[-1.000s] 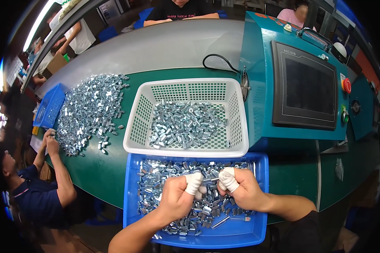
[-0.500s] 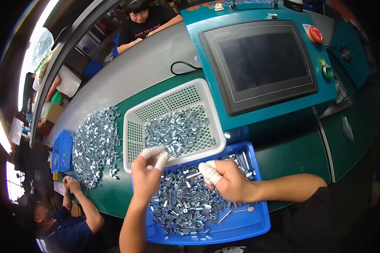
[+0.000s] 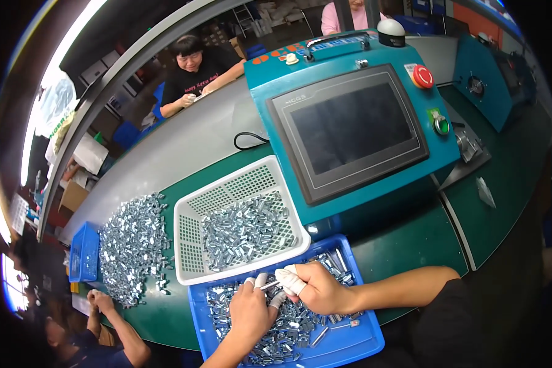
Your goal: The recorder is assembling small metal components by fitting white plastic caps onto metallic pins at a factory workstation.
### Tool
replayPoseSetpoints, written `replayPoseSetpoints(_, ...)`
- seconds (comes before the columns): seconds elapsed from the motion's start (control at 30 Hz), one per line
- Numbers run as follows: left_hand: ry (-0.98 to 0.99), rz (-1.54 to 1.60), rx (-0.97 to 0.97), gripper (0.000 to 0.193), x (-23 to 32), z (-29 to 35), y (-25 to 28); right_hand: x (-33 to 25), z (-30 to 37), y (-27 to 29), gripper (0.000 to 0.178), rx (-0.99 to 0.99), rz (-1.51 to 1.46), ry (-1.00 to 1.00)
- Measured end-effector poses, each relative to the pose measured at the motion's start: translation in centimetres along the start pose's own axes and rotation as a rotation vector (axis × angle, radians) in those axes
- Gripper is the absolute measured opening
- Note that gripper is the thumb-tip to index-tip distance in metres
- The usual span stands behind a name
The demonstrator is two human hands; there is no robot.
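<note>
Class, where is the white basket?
In the head view, the white basket sits left of centre, at the far edge of the blue tray, left of the teal machine.

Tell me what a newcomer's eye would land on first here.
Most likely the big teal machine with its dark screen and red button, upper right of centre. Next, perhaps, the glittering heap of small metal pieces at left, and the white basket of similar pieces near the centre. Below that basket, the left hand and right hand, fingers wrapped in white, are close together over a blue tray.
</note>
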State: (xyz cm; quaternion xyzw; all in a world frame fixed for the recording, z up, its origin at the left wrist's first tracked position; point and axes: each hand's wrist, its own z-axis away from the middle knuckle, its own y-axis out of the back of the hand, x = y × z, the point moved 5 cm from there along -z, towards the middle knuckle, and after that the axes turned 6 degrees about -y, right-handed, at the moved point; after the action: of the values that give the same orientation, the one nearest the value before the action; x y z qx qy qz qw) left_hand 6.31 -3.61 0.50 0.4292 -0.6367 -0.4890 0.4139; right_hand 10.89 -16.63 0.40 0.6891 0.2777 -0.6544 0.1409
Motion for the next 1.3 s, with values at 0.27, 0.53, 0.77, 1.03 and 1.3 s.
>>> replayPoseSetpoints(0.27, 0.031, 0.173, -0.018, 0.019, -1.0, 0.4, -1.3, 1.0, -0.4, -0.1, 0.031, -0.018, -0.072, -0.138)
replayPoseSetpoints(0.53, 0.141, 0.321, 0.013, 0.016, -2.2, 0.2, -1.7, 0.4, -0.2, 0.1, 0.034, -0.027, -0.050, -0.160)
replayPoseSetpoints(0.77, 0.285, 0.454, -0.021, 0.021, -3.0, 0.6, -1.9, 0.9, -0.2, 0.1, 0.036, -0.006, -0.057, -0.200)
replayPoseSetpoints(1.03, 0.022, 0.350, -0.019, 0.019, -3.1, 0.2, -1.1, 0.6, -1.2, 0.7, 0.033, 0.009, -0.021, -0.185)
replayPoseSetpoints(1.3, 0.057, 0.468, -0.045, 0.019, -2.7, 0.7, 0.1, -0.2, -1.0, 0.8, 0.039, 0.013, 0.003, -0.215)
